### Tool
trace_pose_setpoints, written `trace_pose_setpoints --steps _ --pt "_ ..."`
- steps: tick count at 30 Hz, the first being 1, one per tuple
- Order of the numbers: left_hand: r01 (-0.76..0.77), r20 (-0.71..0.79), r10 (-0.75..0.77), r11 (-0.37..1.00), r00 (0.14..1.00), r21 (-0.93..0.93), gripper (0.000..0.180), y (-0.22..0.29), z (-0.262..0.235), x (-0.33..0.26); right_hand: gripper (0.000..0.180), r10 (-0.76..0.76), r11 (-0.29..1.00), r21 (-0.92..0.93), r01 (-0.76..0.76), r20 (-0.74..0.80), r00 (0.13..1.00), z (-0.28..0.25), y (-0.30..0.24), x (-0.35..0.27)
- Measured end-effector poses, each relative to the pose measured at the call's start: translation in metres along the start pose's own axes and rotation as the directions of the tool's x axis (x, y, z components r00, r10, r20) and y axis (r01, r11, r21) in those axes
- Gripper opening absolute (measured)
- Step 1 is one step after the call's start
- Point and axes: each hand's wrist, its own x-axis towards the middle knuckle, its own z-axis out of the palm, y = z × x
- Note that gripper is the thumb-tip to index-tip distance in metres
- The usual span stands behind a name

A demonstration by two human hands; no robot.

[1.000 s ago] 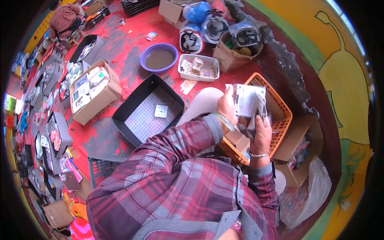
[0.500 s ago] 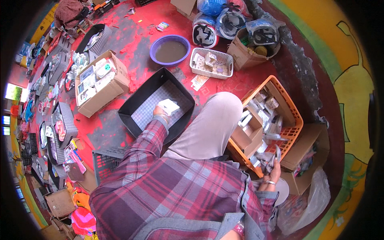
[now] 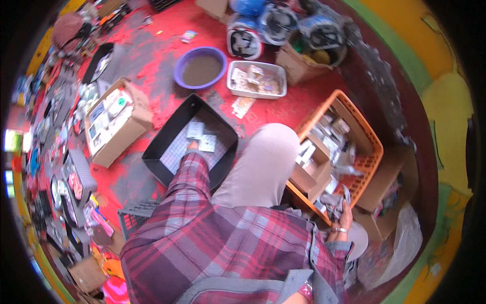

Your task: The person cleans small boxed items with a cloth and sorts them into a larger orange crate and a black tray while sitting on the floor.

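Note:
My left hand (image 3: 192,146) reaches into a black bin (image 3: 229,159) with a checked lining. Two flat white packets lie there: one (image 3: 195,130) just beyond my fingers, the other (image 3: 207,143) beside my hand. The sleeve and blur hide most of the fingers, so whether they grip the nearer packet cannot be made out. My right hand (image 3: 345,218), with a bangle at the wrist, is closed on a crumpled grey cloth (image 3: 334,203) at the near edge of an orange plastic crate (image 3: 373,175). Small boxes and packets fill the crate.
A purple basin (image 3: 201,67) of murky water and a white basket (image 3: 257,79) of small items stand ahead. A full cardboard box (image 3: 121,131) is left of the bin. Wrapped helmets (image 3: 278,24) lie at the back. An open carton (image 3: 390,187) sits beside the crate.
My left hand has gone lower into the bin; the white packet it held is now inside, where two packets show. My right hand still holds the cloth. The view has shifted slightly.

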Motion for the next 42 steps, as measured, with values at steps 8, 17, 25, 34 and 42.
trace_pose_setpoints --steps 8,17,25,34,42 --pt "-0.350 0.319 0.442 0.885 0.838 -0.308 0.023 0.054 -0.002 0.044 0.020 -0.013 1.000 -0.004 0.014 0.132 0.991 0.032 -0.055 -0.010" --pt "-0.953 0.875 0.436 0.104 -0.213 -0.284 0.025 0.106 0.169 -0.418 0.024 -0.187 0.979 0.120 0.165 0.214 0.959 0.011 -0.118 0.024" --pt "-0.530 0.942 -0.294 -0.831 0.160 -0.170 0.023 -0.123 0.285 -0.335 0.022 -0.304 0.907 0.337 0.252 0.113 0.946 0.009 -0.121 0.030" --pt "-0.565 0.806 0.228 -0.610 0.546 0.555 0.031 -0.170 0.297 -0.328 0.021 -0.270 0.872 0.435 0.225 0.043 0.962 0.000 -0.126 0.028" --pt "-0.687 0.835 0.245 -0.480 0.492 0.546 0.041 -0.148 0.289 -0.336 0.021 -0.258 0.886 0.413 0.214 0.055 0.964 0.004 -0.123 0.035"
